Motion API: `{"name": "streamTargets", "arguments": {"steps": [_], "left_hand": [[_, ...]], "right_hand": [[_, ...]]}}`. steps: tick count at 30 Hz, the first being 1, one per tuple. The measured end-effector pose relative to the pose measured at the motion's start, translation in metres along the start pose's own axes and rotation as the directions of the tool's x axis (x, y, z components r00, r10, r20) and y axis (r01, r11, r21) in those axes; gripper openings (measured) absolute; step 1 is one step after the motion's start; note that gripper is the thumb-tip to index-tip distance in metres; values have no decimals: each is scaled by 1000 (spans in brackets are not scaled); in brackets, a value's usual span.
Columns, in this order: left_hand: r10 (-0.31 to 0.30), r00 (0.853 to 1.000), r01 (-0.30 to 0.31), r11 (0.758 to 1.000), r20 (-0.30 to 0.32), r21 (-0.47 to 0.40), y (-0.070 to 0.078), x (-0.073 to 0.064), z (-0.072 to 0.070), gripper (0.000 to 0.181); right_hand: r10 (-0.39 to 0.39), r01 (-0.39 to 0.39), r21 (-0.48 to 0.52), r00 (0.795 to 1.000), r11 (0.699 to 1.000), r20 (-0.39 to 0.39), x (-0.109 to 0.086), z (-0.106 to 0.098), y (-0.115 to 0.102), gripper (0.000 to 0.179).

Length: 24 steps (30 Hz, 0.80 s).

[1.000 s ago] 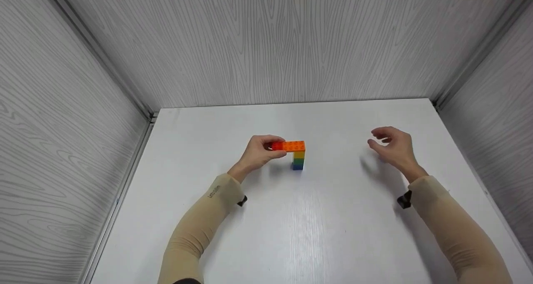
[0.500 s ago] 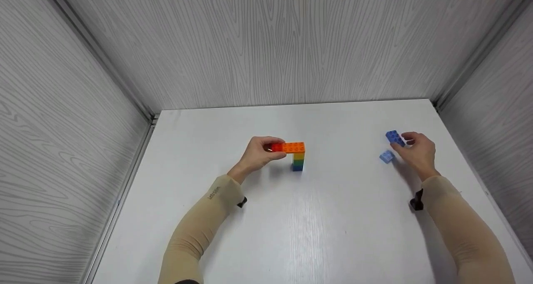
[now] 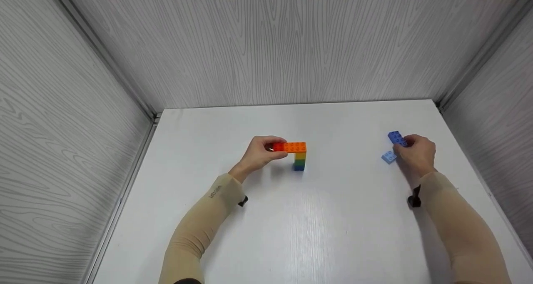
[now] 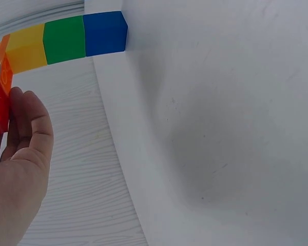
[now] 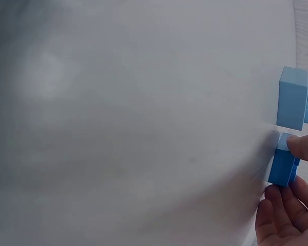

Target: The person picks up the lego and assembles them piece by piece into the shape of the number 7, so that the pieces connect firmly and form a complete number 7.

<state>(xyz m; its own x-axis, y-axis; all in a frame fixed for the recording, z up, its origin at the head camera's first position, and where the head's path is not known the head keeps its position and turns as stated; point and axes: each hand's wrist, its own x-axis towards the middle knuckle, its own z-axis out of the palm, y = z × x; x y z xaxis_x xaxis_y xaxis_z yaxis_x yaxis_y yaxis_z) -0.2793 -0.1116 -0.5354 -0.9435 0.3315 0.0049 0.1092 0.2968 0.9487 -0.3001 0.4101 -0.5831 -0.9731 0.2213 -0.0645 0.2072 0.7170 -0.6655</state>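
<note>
My left hand (image 3: 260, 153) pinches the red brick (image 3: 278, 146) at the left end of a small build. The orange brick (image 3: 295, 147) lies level beside the red, on top of a column of yellow (image 4: 26, 48), green (image 4: 64, 40) and dark blue (image 4: 105, 34) bricks that stands on the table. How red and orange join is partly hidden by the fingers. On the right, my right hand (image 3: 418, 153) pinches the near end of a long blue brick (image 3: 397, 138) between thumb and fingers. A light blue brick (image 3: 389, 157) lies close beside it, studs up.
The white tabletop (image 3: 325, 217) stretches in front of both arms. Grey wood-grain panels rise behind the table (image 3: 266, 46) and on its left (image 3: 70, 150) and right (image 3: 495, 121) sides.
My right hand has moved right and back, uncovering the two blue bricks, and its fingers have closed on the long one. My left hand keeps its hold on the red brick.
</note>
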Motion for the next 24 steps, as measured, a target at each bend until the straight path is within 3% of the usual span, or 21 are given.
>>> {"name": "streamTargets", "arguments": {"steps": [12,24], "left_hand": [[-16,1000,16,1000,3,-1,1,0,1,35],[29,1000,-29,1000,4,3,1,1,2,35]], "right_hand": [[17,-17,27,1000,999,0,-3,0,-4,60],[-107,108,43,994,993,-26,-19,5,-38,54]]}}
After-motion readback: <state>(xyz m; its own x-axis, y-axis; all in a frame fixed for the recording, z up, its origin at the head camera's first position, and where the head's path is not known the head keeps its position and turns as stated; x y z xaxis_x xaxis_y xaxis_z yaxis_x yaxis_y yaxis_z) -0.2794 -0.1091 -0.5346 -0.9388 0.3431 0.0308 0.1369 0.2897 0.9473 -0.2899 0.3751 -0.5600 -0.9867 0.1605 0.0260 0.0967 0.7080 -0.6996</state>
